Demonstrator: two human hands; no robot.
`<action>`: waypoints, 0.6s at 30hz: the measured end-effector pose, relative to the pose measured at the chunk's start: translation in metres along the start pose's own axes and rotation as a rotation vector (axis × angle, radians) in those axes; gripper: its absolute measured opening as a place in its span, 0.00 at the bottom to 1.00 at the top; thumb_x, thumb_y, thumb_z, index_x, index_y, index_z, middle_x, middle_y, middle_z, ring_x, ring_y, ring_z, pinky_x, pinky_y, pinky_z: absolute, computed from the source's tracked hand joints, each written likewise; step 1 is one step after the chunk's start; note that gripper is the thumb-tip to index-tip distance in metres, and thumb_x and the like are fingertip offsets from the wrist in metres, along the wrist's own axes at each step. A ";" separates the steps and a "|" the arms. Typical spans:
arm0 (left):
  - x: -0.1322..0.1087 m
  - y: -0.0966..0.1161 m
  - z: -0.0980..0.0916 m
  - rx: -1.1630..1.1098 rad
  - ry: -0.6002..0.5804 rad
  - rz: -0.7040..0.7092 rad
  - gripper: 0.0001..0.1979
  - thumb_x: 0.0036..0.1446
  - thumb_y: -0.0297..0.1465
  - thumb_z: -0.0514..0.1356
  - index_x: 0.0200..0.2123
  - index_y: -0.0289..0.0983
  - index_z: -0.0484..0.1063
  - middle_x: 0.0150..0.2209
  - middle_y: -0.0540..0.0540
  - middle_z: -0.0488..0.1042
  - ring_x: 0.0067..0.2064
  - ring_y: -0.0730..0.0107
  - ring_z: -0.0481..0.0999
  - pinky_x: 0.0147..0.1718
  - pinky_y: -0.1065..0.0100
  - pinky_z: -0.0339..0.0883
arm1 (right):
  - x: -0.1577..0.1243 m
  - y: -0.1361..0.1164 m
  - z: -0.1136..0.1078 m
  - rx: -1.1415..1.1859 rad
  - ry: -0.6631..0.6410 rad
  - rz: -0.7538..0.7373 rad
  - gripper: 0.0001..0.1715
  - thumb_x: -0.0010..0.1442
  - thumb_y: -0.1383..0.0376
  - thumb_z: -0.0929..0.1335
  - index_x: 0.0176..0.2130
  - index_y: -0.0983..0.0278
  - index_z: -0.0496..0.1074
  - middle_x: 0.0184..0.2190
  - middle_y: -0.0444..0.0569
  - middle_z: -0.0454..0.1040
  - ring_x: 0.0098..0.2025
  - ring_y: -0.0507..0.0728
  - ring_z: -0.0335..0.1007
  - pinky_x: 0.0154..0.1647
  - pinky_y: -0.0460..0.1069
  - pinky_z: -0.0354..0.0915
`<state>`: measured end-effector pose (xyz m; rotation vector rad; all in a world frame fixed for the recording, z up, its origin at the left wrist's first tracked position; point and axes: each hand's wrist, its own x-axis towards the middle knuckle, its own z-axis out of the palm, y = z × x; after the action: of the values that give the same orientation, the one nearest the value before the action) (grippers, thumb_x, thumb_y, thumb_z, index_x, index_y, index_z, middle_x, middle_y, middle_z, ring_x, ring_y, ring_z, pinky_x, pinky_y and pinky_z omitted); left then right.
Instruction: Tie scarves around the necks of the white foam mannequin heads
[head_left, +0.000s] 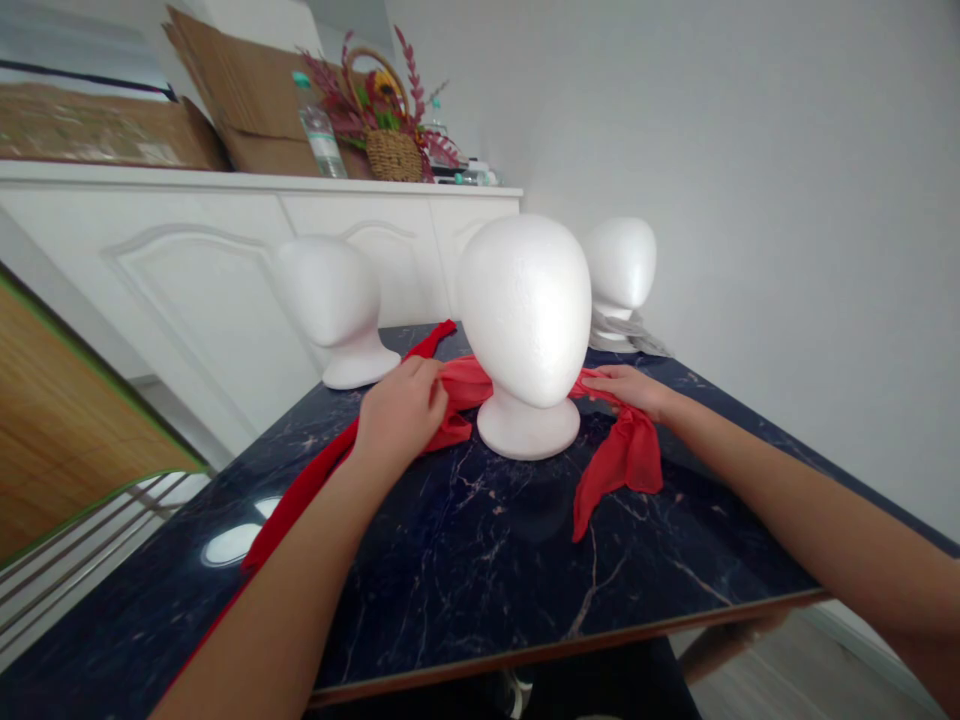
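A white foam mannequin head (525, 310) stands upright on its base in the middle of the dark marbled table (480, 560). Behind its neck runs a red scarf (626, 455), whose right end droops onto the tabletop. To the left of the head, my left hand (405, 405) is closed on the scarf's left part. My right hand (626, 388) pinches the scarf on the other side. The stretch directly behind the neck is hidden by the head. A darker red strip of cloth (300, 510) lies along the left, partly covered by my left forearm.
Two more white foam heads stand farther back, one on the left (334, 300) and one on the right (621, 265) with grey material at its base. A white cabinet (210, 240) behind carries cardboard boxes (255, 100), a water bottle (321, 130) and a flower basket (394, 153).
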<state>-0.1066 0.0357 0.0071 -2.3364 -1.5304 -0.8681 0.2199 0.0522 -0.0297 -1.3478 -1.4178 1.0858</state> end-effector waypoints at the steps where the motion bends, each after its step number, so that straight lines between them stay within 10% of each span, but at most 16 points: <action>1: -0.003 0.012 0.001 -0.080 -0.057 0.007 0.18 0.61 0.34 0.52 0.50 0.35 0.74 0.47 0.37 0.76 0.50 0.46 0.74 0.51 0.54 0.65 | 0.000 0.000 0.003 -0.009 0.009 -0.002 0.16 0.53 0.56 0.74 0.34 0.66 0.75 0.23 0.46 0.71 0.18 0.47 0.52 0.16 0.44 0.48; 9: -0.016 0.068 0.056 -0.707 -0.069 -0.114 0.48 0.49 0.44 0.68 0.67 0.34 0.51 0.64 0.32 0.62 0.64 0.44 0.64 0.60 0.51 0.60 | -0.014 -0.007 0.029 -0.281 0.133 -0.158 0.14 0.52 0.59 0.73 0.27 0.62 0.67 0.25 0.45 0.68 0.29 0.54 0.61 0.29 0.47 0.56; 18: -0.001 0.046 0.053 -0.735 -0.021 -0.186 0.50 0.40 0.36 0.75 0.64 0.37 0.56 0.61 0.36 0.68 0.61 0.47 0.68 0.58 0.52 0.63 | -0.025 -0.006 0.029 -0.724 0.024 -0.301 0.20 0.62 0.47 0.60 0.35 0.61 0.66 0.35 0.50 0.75 0.38 0.63 0.71 0.37 0.52 0.62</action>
<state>-0.0471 0.0401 -0.0298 -2.6843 -1.6515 -1.6947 0.1913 0.0260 -0.0312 -1.5434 -2.0216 0.3533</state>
